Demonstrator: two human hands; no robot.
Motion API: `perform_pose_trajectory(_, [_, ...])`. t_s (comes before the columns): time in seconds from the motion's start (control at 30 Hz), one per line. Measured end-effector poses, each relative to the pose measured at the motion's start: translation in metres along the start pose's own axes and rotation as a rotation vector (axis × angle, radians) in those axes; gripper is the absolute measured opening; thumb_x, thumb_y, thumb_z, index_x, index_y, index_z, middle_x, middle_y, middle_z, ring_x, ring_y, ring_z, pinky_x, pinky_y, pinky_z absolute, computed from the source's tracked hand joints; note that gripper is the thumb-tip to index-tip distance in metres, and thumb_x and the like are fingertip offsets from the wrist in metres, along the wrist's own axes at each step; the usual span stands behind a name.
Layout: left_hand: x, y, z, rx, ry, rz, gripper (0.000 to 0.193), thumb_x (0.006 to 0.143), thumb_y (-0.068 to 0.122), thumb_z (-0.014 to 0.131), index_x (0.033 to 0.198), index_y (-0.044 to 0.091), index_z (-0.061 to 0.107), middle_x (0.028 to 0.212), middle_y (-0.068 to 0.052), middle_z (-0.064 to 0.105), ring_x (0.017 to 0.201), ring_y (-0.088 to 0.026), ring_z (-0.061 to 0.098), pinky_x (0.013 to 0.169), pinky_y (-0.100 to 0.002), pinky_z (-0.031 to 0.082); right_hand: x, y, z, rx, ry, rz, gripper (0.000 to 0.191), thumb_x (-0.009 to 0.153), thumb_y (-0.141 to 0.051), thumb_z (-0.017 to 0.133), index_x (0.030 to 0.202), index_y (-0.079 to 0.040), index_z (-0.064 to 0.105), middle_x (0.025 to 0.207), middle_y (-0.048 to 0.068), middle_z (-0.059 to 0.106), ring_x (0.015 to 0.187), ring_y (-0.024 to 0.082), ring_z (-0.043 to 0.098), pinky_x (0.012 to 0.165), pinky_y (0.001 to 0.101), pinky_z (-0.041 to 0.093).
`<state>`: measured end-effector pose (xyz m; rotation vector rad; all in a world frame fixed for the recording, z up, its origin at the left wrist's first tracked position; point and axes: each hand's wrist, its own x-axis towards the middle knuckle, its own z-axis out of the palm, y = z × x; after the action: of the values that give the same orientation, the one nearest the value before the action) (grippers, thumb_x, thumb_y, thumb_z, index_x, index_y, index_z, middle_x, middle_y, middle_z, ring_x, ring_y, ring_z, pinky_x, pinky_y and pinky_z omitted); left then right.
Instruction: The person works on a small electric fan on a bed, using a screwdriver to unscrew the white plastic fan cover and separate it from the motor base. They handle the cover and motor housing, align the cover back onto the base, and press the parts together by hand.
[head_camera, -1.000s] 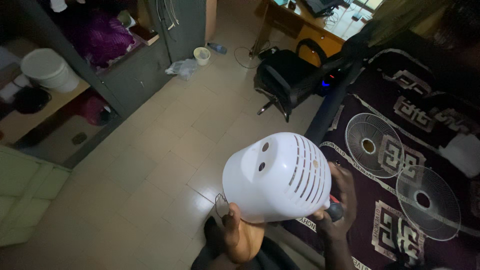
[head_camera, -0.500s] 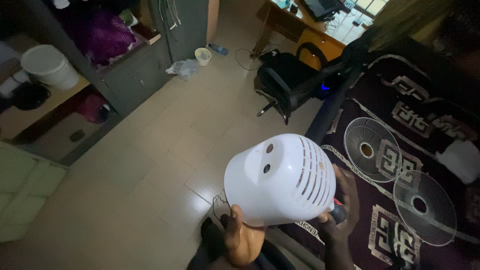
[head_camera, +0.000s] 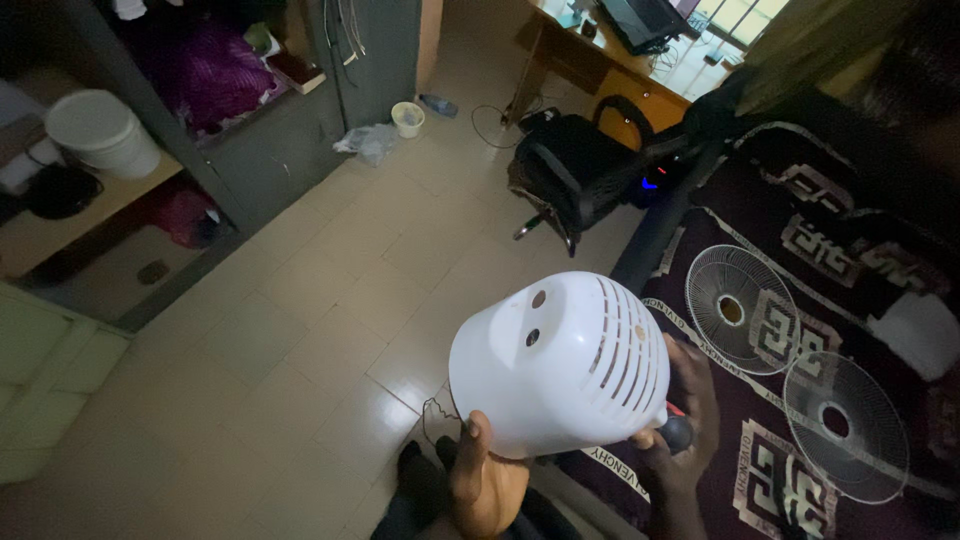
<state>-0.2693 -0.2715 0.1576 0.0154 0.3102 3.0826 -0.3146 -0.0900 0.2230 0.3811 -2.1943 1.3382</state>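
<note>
Two hands of mine were on one thing, the white fan motor housing (head_camera: 565, 365), held up over the tiled floor (head_camera: 300, 330) just ahead of my knees. At far left a white bucket (head_camera: 100, 132) sat on a shelf, well apart from me; a small cup (head_camera: 407, 118) stood on the floor further in; a black office chair (head_camera: 575, 175) stood beyond the housing. My left hand (head_camera: 478, 478) sat under the housing's lower edge, thumb pressed up against the shell, fingers curled beneath and gripping it; the housing lay directly above that hand, its domed closed end pointing up and left, its long axis tilted toward the lower right. My right hand (head_camera: 680, 420) was at the slotted right side, fingers wrapped round the back of the shell; something dark and rounded showed in that palm, though I could not tell what; neither hand was nearer, both touching. To the right, two round wire fan grilles (head_camera: 740, 308) lay flat on the patterned bedspread (head_camera: 800, 480), near but apart.
</note>
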Motion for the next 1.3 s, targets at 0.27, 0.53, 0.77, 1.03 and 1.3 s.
perform_pose_trajectory(0.27, [0.0, -0.005, -0.009, -0.011, 0.111, -0.024, 0.089, 0.093, 0.049, 0.066, 0.156, -0.001, 0.027, 0.155, -0.019, 0.04, 0.144, -0.035, 0.038, 0.118, -0.057, 0.032, 0.002, -0.001, -0.002, -0.051, 0.0, -0.051, 0.091, 0.092, -0.069, 0.068, 0.147, 0.001, 0.053, 0.139, 0.02, 0.059, 0.133, 0.031, 0.06, 0.114, 0.0479, 0.05])
perform_pose_trajectory(0.53, [0.002, -0.016, -0.035, -0.029, 0.157, -0.077, 0.086, 0.091, 0.046, 0.066, 0.155, 0.004, 0.027, 0.152, -0.022, 0.042, 0.142, -0.039, 0.04, 0.116, -0.064, 0.033, 0.001, -0.003, -0.002, -0.028, -0.007, 0.025, 0.096, 0.089, -0.072, 0.07, 0.146, 0.003, 0.052, 0.136, 0.02, 0.058, 0.13, 0.031, 0.06, 0.111, 0.0467, 0.051])
perform_pose_trajectory(0.77, [-0.006, -0.021, -0.046, -0.045, 0.041, -0.047, 0.088, 0.093, 0.042, 0.066, 0.157, -0.002, 0.024, 0.156, -0.022, 0.039, 0.143, -0.038, 0.039, 0.118, -0.059, 0.031, 0.0, -0.006, -0.002, -0.046, 0.001, 0.024, 0.096, 0.088, -0.073, 0.068, 0.146, 0.002, 0.054, 0.14, 0.019, 0.058, 0.133, 0.03, 0.058, 0.115, 0.0449, 0.048])
perform_pose_trajectory(1.03, [-0.014, -0.045, -0.078, -0.192, 0.08, -0.014, 0.031, 0.097, 0.024, 0.069, 0.109, 0.004, 0.049, 0.148, -0.023, 0.043, 0.14, -0.04, 0.04, 0.118, -0.061, 0.031, 0.004, -0.013, -0.004, 0.021, -0.011, 0.014, 0.1, 0.089, -0.073, 0.07, 0.148, 0.005, 0.05, 0.136, 0.018, 0.058, 0.128, 0.027, 0.06, 0.11, 0.0422, 0.05])
perform_pose_trajectory(1.3, [-0.014, -0.062, -0.105, -0.186, 0.202, -0.052, 0.048, 0.087, 0.025, 0.072, 0.119, 0.002, 0.045, 0.142, -0.022, 0.047, 0.134, -0.04, 0.043, 0.113, -0.06, 0.034, 0.004, -0.009, -0.003, -0.059, 0.024, 0.026, 0.099, 0.088, -0.073, 0.068, 0.147, 0.005, 0.053, 0.132, 0.017, 0.062, 0.125, 0.027, 0.063, 0.106, 0.0416, 0.053])
